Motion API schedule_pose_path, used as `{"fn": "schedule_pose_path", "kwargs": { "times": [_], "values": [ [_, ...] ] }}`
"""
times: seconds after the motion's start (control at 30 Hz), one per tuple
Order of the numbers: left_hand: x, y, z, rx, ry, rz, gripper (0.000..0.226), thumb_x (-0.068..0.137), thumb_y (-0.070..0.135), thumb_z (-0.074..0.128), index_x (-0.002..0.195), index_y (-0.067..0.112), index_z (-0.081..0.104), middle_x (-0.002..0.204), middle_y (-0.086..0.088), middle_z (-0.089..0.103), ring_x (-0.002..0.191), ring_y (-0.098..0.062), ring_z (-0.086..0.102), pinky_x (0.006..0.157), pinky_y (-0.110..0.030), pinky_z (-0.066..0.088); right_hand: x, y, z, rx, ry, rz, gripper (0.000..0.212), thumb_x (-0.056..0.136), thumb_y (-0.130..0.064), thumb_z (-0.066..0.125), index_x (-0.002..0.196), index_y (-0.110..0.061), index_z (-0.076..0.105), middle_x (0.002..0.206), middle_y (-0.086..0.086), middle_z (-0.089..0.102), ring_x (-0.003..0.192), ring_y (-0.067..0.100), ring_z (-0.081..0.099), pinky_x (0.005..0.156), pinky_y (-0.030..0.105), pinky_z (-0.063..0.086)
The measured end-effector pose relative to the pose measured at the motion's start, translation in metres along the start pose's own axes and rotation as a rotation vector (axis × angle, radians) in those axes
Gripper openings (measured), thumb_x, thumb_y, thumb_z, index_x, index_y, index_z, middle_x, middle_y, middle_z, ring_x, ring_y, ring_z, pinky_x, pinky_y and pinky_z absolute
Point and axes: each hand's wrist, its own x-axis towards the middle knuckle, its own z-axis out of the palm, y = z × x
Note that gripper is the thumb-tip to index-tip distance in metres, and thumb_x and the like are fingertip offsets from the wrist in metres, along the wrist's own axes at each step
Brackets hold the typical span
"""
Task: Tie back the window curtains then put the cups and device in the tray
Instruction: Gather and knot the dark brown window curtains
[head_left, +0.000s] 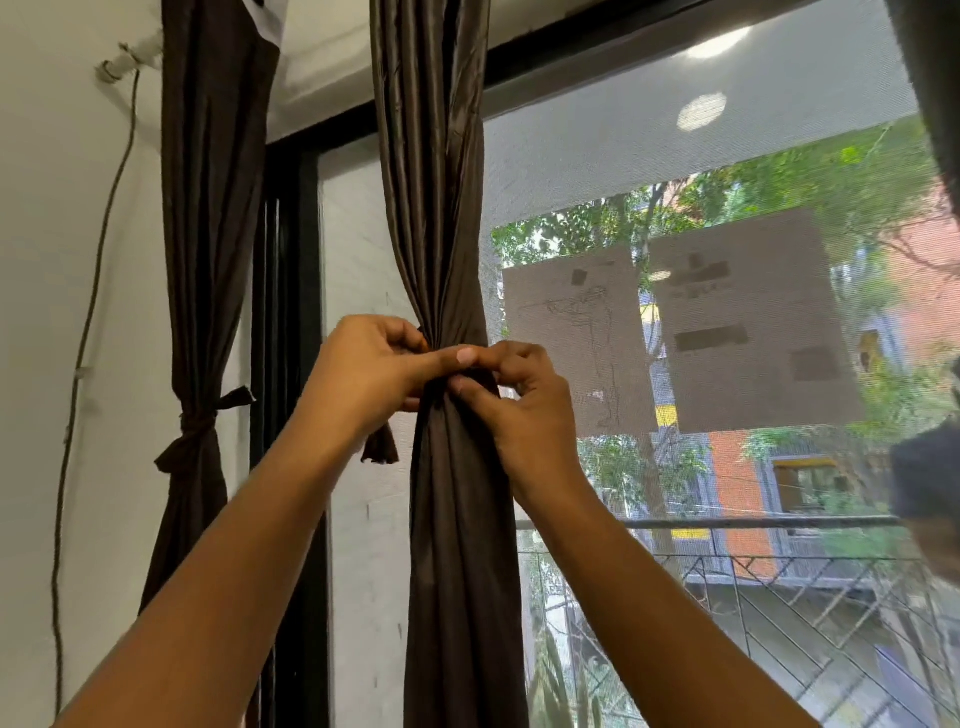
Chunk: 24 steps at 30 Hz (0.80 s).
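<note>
Your two hands, left hand (371, 364) and right hand (519, 400), meet at the waist of the middle curtain (441, 208), fingers curled and pinching the gathered cloth. Behind it the window screen (727, 130) fills the right side. You have two brown curtains in full view: this one, and the left curtain (208, 208) by the wall, already knotted. Two brown sheets are taped to the screen: a left sheet (569, 338) and a right sheet (753, 322), their scribbles unreadable. Smallest, the tie strip (382, 449) is held between your fingers, with one loose end dangling below your left hand.
</note>
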Motion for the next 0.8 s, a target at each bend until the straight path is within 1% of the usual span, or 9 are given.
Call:
{"fn": "schedule_pose_path", "kwargs": {
  "times": [0.07, 0.17, 0.27, 0.37, 0.5, 0.57, 0.63, 0.7, 0.8],
  "values": [
    [0.003, 0.002, -0.006, 0.010, -0.024, 0.006, 0.031, 0.077, 0.018, 0.078, 0.086, -0.008, 0.061, 0.076, -0.023, 0.063, 0.063, -0.017, 0.066, 0.052, -0.021, 0.056, 0.005, -0.002, -0.004, 0.102, -0.081, 0.070, 0.020, 0.087, -0.008, 0.064, 0.096, -0.023, 0.072, 0.105, 0.002, 0.065, 0.098, 0.012, 0.063, 0.087, 0.030, 0.053],
    [0.000, -0.005, -0.017, 0.003, -0.049, -0.003, 0.032, 0.082, 0.011, 0.071, 0.096, -0.015, 0.060, 0.086, -0.027, 0.067, 0.072, -0.021, 0.066, 0.056, -0.023, 0.056, 0.010, 0.001, -0.017, 0.359, -0.107, 0.289, 0.028, 0.095, 0.000, 0.048, 0.098, -0.018, 0.069, 0.098, 0.005, 0.069, 0.087, 0.016, 0.067, 0.072, 0.026, 0.054],
    [-0.003, -0.011, -0.030, -0.010, -0.087, -0.027, 0.022, 0.086, 0.012, 0.065, 0.096, -0.007, 0.064, 0.080, -0.012, 0.071, 0.066, -0.009, 0.069, 0.054, -0.017, 0.054, 0.012, 0.008, -0.023, 0.186, -0.104, 0.308, 0.027, 0.095, -0.002, 0.050, 0.100, -0.021, 0.067, 0.102, 0.001, 0.069, 0.094, 0.014, 0.065, 0.077, 0.027, 0.054],
    [0.000, -0.013, -0.039, -0.010, -0.132, -0.039, 0.012, 0.090, 0.013, 0.060, 0.095, 0.003, 0.066, 0.081, -0.004, 0.073, 0.071, -0.008, 0.070, 0.058, -0.016, 0.054, 0.010, 0.007, -0.009, -0.055, -0.276, 0.266, 0.028, 0.092, -0.006, 0.056, 0.113, -0.022, 0.062, 0.115, -0.003, 0.065, 0.108, 0.011, 0.058, 0.092, 0.029, 0.049],
    [0.001, -0.013, -0.046, -0.055, -0.210, -0.068, 0.011, 0.093, 0.016, 0.055, 0.091, 0.014, 0.066, 0.082, 0.002, 0.071, 0.076, -0.009, 0.068, 0.061, -0.017, 0.055, 0.009, 0.001, 0.010, -0.046, -0.309, 0.252, 0.032, 0.089, -0.015, 0.063, 0.121, -0.020, 0.059, 0.121, -0.001, 0.062, 0.114, 0.016, 0.056, 0.099, 0.037, 0.046],
    [0.001, -0.016, -0.049, -0.060, -0.220, -0.093, 0.012, 0.093, 0.019, 0.055, 0.088, 0.016, 0.066, 0.082, 0.001, 0.068, 0.078, -0.011, 0.063, 0.064, -0.021, 0.055, 0.009, -0.001, 0.011, 0.005, -0.317, 0.283, 0.031, 0.089, -0.012, 0.062, 0.120, -0.016, 0.059, 0.116, 0.000, 0.064, 0.105, 0.015, 0.060, 0.091, 0.026, 0.050],
    [0.001, -0.019, -0.053, -0.012, -0.198, -0.100, 0.012, 0.092, 0.022, 0.057, 0.087, 0.018, 0.066, 0.082, 0.002, 0.068, 0.080, -0.012, 0.062, 0.070, -0.027, 0.053, 0.009, -0.004, 0.008, 0.004, -0.296, 0.283, 0.020, 0.089, -0.009, 0.061, 0.109, -0.012, 0.064, 0.097, 0.002, 0.067, 0.085, 0.010, 0.062, 0.068, 0.007, 0.047],
    [0.001, -0.022, -0.055, 0.040, -0.154, -0.085, 0.010, 0.091, 0.023, 0.058, 0.087, 0.018, 0.066, 0.076, 0.006, 0.069, 0.076, -0.010, 0.062, 0.070, -0.030, 0.049, 0.010, -0.006, 0.002, 0.004, -0.246, 0.280, 0.012, 0.089, -0.007, 0.060, 0.097, -0.011, 0.068, 0.082, 0.000, 0.066, 0.073, 0.007, 0.059, 0.057, 0.005, 0.042],
    [0.000, -0.020, -0.055, -0.023, -0.185, -0.102, 0.012, 0.088, 0.026, 0.058, 0.091, 0.018, 0.066, 0.081, 0.008, 0.070, 0.081, -0.009, 0.063, 0.076, -0.030, 0.048, 0.012, -0.007, -0.004, 0.013, -0.227, 0.331, 0.013, 0.091, -0.011, 0.059, 0.100, -0.017, 0.067, 0.089, -0.002, 0.067, 0.081, 0.009, 0.062, 0.066, 0.013, 0.044]
  ]
}}
